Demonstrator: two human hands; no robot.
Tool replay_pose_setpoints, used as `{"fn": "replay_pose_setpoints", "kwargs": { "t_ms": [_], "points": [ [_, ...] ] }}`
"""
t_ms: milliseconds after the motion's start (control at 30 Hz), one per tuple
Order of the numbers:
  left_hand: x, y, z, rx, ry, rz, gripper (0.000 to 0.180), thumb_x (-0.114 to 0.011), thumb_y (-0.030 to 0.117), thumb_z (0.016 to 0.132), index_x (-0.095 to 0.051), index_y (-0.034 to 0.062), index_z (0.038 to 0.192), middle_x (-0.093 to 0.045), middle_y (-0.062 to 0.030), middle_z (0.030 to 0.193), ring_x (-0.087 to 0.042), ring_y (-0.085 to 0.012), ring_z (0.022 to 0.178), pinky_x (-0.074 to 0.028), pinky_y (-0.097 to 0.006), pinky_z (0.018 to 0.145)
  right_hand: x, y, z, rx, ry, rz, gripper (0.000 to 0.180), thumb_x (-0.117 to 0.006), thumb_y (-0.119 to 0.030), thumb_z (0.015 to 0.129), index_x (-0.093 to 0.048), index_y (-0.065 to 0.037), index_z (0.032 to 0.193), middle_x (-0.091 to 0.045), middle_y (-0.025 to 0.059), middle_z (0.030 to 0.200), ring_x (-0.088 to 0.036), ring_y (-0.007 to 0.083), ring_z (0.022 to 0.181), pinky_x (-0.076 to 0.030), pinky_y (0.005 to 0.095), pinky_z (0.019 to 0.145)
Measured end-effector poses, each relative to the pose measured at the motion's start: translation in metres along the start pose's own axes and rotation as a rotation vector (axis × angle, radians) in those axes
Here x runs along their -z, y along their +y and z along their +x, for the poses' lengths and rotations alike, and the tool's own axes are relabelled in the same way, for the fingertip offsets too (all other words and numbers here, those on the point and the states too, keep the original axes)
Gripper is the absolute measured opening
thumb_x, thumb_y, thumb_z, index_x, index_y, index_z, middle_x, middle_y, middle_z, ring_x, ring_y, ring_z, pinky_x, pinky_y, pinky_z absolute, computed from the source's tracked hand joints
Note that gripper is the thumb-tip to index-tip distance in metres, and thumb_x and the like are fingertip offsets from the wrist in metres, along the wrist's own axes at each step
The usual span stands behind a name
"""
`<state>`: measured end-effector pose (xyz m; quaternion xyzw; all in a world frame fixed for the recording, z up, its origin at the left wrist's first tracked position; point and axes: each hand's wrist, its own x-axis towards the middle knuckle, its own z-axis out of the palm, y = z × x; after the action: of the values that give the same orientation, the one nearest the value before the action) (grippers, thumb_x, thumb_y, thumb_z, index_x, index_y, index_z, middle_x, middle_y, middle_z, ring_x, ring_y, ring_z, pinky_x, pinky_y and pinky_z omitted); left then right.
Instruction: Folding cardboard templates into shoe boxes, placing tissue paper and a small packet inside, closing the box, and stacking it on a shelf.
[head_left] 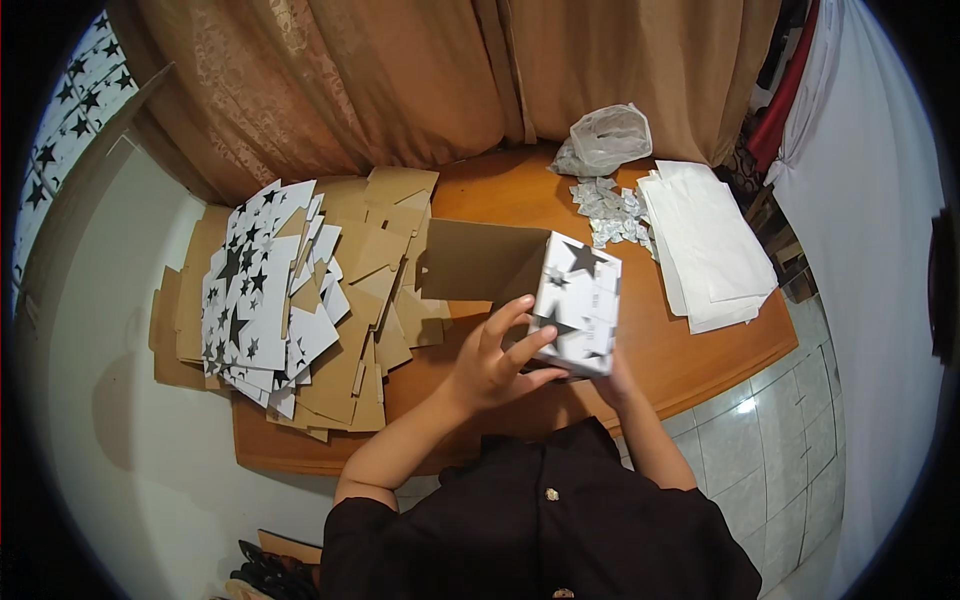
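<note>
Broadly spread over the wooden tabletop: a heap of flat cardboard box blanks, brown on one side and white with black stars on the other, out at nine o'clock from the hands. At two o'clock, a stack of white paper sheets. At twelve o'clock, near the curtain, a crumpled clear plastic bag, with a scatter of small silvery pieces just below it. Held up over the near edge of the tabletop, a half-folded star-printed box, brown flap open toward ten o'clock. Left hand pressed against the box's left face, fingers spread across the white surface, thumb low. Right hand mostly hidden under the box at five o'clock, gripping from beneath. Both hands closed on the box, set apart by its width, box directly between them.
</note>
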<state>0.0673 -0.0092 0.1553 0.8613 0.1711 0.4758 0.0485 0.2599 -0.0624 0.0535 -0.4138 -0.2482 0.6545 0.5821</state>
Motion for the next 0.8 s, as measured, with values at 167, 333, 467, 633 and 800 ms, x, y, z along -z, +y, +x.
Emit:
{"fn": "replay_pose_setpoints", "kwargs": {
  "t_ms": [167,333,467,633,800],
  "points": [
    [-0.074,-0.008,-0.059,-0.042,0.126,-0.095,0.083,-0.085,0.019,0.061,-0.036,0.0101,0.127,-0.049,-0.0148,0.114,-0.061,-0.0238,0.088,-0.052,-0.033,0.072,0.032,-0.056,-0.024,0.21,-0.052,0.255,0.062,-0.034,-0.051,0.094,-0.032,-0.008,0.139,-0.043,0.0097,0.137,-0.045,0.0238,0.122,-0.038,0.0409,0.1],
    [-0.092,0.002,-0.07,0.122,-0.233,-0.031,0.046,-0.071,0.027,0.077,-0.052,0.0081,0.114,-0.062,-0.0097,0.085,-0.064,-0.0249,0.071,-0.053,-0.033,0.06,0.053,-0.057,-0.04,0.431,0.368,-0.359,0.062,-0.049,-0.035,0.088,-0.031,-0.002,0.138,-0.033,0.0139,0.142,-0.031,0.0252,0.131,-0.025,0.0369,0.106],
    [-0.095,-0.002,-0.052,0.149,-0.518,0.012,0.029,-0.052,0.038,0.089,-0.056,0.0114,0.098,-0.062,-0.0078,0.073,-0.062,-0.0257,0.061,-0.05,-0.036,0.051,0.054,-0.069,-0.043,0.733,0.409,-0.765,0.07,-0.065,-0.026,0.076,-0.036,-0.006,0.136,-0.034,0.015,0.14,-0.028,0.0268,0.132,-0.017,0.041,0.109],
    [-0.105,-0.003,-0.084,-0.094,-0.638,0.004,0.022,-0.051,0.038,0.089,-0.054,0.0158,0.085,-0.052,-0.0031,0.058,-0.058,-0.0232,0.048,-0.046,-0.036,0.043,0.055,-0.085,-0.006,0.641,0.296,-1.307,0.047,-0.069,-0.024,0.077,-0.052,-0.007,0.117,-0.057,0.0081,0.118,-0.05,0.0198,0.113,-0.033,0.0364,0.099],
    [-0.097,-0.004,-0.081,0.008,-0.701,0.011,0.021,-0.057,0.035,0.085,-0.058,0.0151,0.094,-0.055,-0.004,0.069,-0.06,-0.022,0.062,-0.048,-0.036,0.055,0.081,-0.064,0.047,0.542,0.403,-0.776,0.045,-0.064,-0.016,0.084,-0.046,-0.004,0.123,-0.062,0.0119,0.096,-0.059,0.0163,0.083,-0.047,0.0279,0.072]
  ]
}}
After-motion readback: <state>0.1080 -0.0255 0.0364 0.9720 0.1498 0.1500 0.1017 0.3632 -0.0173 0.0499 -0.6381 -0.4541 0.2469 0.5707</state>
